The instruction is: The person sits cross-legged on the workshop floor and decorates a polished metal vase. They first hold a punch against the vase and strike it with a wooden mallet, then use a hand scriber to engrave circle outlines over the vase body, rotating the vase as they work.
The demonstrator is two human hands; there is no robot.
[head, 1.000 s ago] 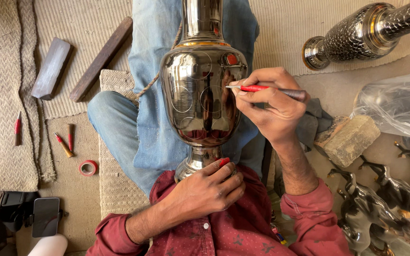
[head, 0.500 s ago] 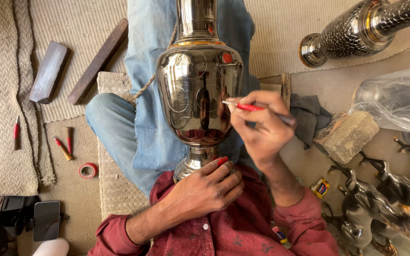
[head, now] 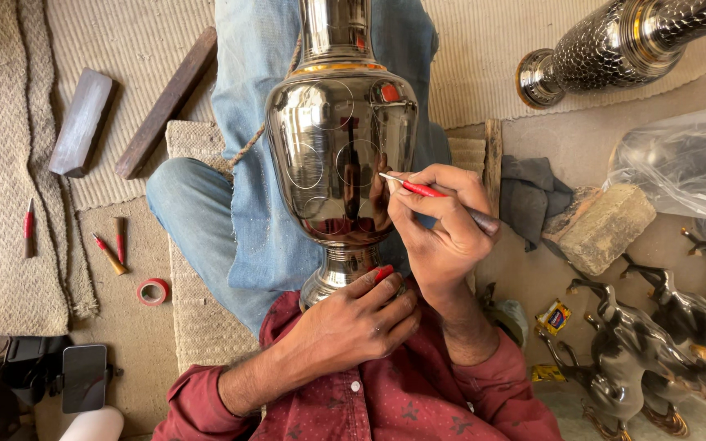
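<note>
A large shiny dark metal vase [head: 338, 155] lies across my lap, marked with faint scribed circles. My left hand [head: 353, 322] grips its narrow foot near my chest. A thin red-wrapped engraving tool [head: 426, 192] is held like a pen in my right hand [head: 443, 233], its tip touching the vase's belly on the right side. I sit cross-legged in blue jeans and a maroon shirt.
A second patterned metal vase [head: 614, 45] lies at top right. Dark metal horse figures [head: 655, 343] stand at bottom right beside a stone block [head: 606, 224], a grey cloth and a plastic bag. At left lie wooden blocks [head: 82, 122], small red tools, a tape roll [head: 154, 291] and a phone [head: 83, 377].
My right hand has slid down and inward along the vase's belly with the red tool. The left hand stays on the vase's foot.
</note>
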